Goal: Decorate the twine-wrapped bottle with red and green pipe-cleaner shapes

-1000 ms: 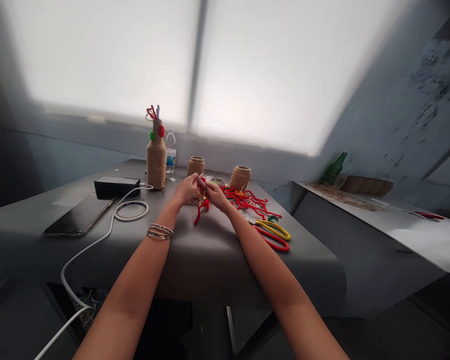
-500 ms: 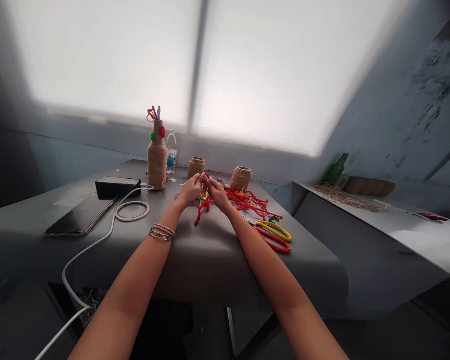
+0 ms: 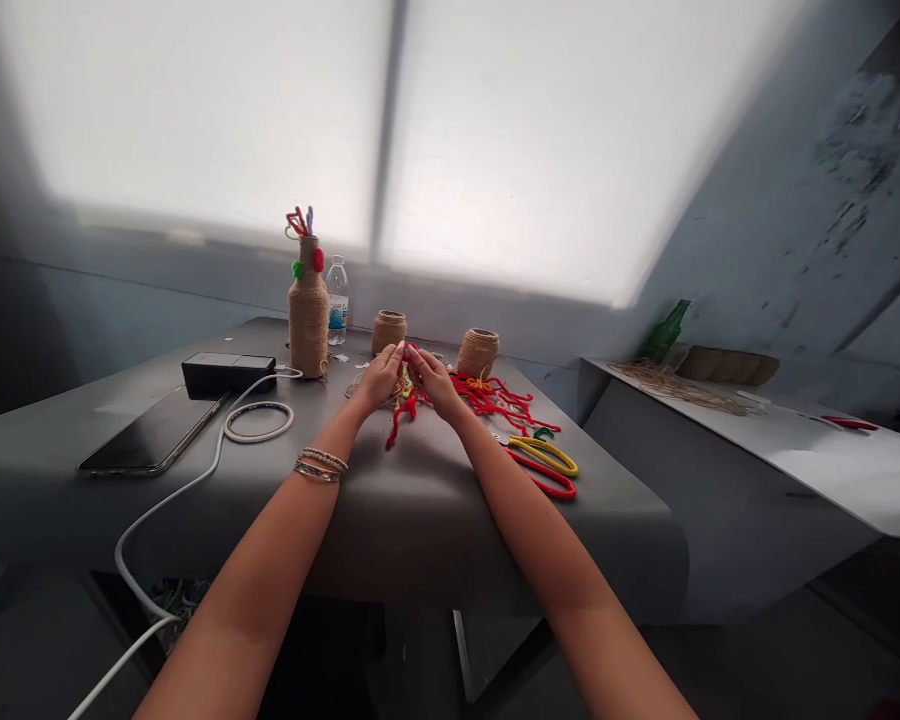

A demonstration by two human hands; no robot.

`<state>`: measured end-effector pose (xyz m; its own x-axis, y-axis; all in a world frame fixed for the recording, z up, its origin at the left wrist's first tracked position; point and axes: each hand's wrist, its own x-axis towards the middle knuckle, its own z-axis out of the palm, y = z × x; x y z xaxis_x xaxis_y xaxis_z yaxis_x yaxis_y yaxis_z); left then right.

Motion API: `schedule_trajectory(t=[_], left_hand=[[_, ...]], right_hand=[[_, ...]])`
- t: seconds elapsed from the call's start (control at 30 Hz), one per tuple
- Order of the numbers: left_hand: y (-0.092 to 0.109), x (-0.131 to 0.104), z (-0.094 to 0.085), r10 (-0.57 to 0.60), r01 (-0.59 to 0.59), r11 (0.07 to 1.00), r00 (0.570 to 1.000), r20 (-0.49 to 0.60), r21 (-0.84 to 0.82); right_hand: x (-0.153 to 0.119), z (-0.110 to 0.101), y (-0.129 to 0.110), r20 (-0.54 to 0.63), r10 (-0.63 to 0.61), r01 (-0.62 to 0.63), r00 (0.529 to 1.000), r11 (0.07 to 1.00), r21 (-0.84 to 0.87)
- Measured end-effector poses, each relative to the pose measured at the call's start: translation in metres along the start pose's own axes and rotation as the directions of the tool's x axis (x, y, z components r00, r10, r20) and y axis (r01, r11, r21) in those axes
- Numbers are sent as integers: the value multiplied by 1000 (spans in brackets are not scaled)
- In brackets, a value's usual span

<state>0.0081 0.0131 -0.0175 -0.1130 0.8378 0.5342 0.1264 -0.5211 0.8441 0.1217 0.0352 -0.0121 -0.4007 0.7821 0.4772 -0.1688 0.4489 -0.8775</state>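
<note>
My left hand (image 3: 381,378) and my right hand (image 3: 435,382) meet at the middle of the grey table, fingertips pinched together. Between them is a small piece of red pipe cleaner (image 3: 410,350), mostly covered by the fingers. Below the hands lies a loose red fuzzy strand (image 3: 394,428). More red pipe cleaners (image 3: 510,402) are piled to the right of my right hand. Scissors (image 3: 546,455) with yellow and red handles rest near my right forearm. Two twine-wrapped jars (image 3: 479,353), (image 3: 389,331) stand behind the hands.
A twine-wrapped bottle (image 3: 308,320) with pompoms and a plastic water bottle (image 3: 337,305) stand at the back left. A phone (image 3: 150,435), a black box (image 3: 226,375) and a coiled white cable (image 3: 259,422) lie left. A side table (image 3: 817,455) holds a green bottle (image 3: 669,330).
The view has shifted slightly, so everything sits a little further left. Both hands stay together on the red piece, with the fingers slightly rearranged around it.
</note>
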Motion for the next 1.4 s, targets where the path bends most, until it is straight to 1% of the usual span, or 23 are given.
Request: schedule_trajectory(t=[0.1, 0.2, 0.3, 0.47, 0.57, 0.67, 0.83, 0.97, 1.03, 1.1, 1.13, 1.23, 1.3, 1.4], left_hand=[[1, -1, 1, 37, -38, 999, 999, -27, -22], [2, 0, -1, 59, -58, 997, 998, -25, 50], [1, 0, -3, 79, -74, 991, 996, -44, 115], [-2, 2, -3, 90, -83, 988, 995, -47, 131], [-3, 2, -4, 82, -79, 992, 996, -28, 102], [-2, 2, -5, 63, -63, 993, 998, 3, 97], [-2, 1, -10, 87, -93, 977, 996, 38, 194], [-5, 1, -18, 79, -96, 949, 995, 69, 299], [-5, 2, -21, 75, -101, 944, 993, 95, 314], [-3, 1, -21, 56, -82, 957, 993, 101, 278], [-2, 1, -20, 34, -56, 970, 995, 97, 234], [3, 0, -14, -70, 66, 997, 993, 93, 43], [4, 0, -10, -136, 142, 988, 986, 97, -64], [2, -1, -3, -197, 209, 966, 976, 93, -150]], right_hand=[[-1, -3, -3, 31, -12, 13, 999, 1000, -25], [-1, -5, 0, 74, -10, 15, 997, 998, -64], [0, -5, 4, 66, -34, 39, 997, 996, -80], [2, -4, 9, 57, -23, 28, 998, 996, -85], [3, -4, 12, 45, -74, 78, 996, 992, -95], [5, -5, 14, 43, -87, 92, 995, 988, -126], [5, -7, 16, 62, -71, 81, 996, 980, -183], [5, -9, 18, 79, -55, 72, 995, 971, -226], [6, -10, 20, 76, -39, 56, 996, 971, -234], [7, -11, 22, 71, -24, 40, 997, 973, -227], [8, -11, 22, 69, -22, 37, 997, 974, -222], [8, -12, 21, 57, -66, 77, 996, 972, -223], [8, -12, 19, 42, -110, 116, 993, 964, -238], [8, -12, 18, 5, -128, 124, 992, 954, -273]])
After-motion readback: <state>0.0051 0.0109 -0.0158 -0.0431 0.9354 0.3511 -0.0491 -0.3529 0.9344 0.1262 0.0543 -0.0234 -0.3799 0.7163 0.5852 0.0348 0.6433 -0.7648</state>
